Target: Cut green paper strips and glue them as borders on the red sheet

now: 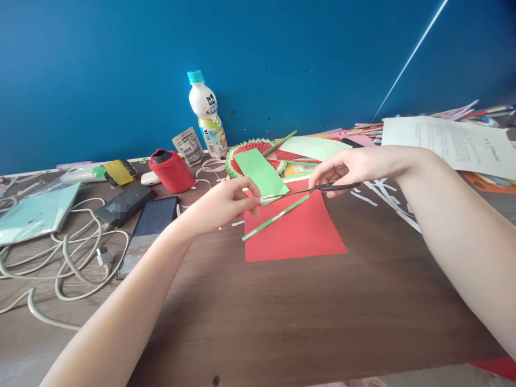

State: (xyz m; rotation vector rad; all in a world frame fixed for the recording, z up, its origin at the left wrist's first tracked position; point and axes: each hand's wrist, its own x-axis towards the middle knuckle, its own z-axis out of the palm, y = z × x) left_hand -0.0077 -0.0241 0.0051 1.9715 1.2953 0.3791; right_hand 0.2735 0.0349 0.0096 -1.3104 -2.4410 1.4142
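My right hand point(342, 166) grips a pair of dark-handled scissors point(332, 187), their thin blades pointing left. At the blade tips, the thumb and fingers of my left hand point(228, 207) pinch a small white strip point(266, 198). Just behind the blades lies a bright green paper rectangle point(258, 172), partly over a sheet of red paper point(298, 236). A narrow green strip point(276, 217) with white patches rests slantwise on the red sheet. Folded red-and-green paper fans point(234, 156) are behind the green rectangle.
Left of my arm are a phone point(149, 231), looped white cable point(66, 258), a black box point(127, 204) and a red-wrapped roll point(171, 172). A drink bottle point(207, 118) stands against the blue wall. White paper scraps point(387, 199) and printed sheets point(443, 145) lie at right.
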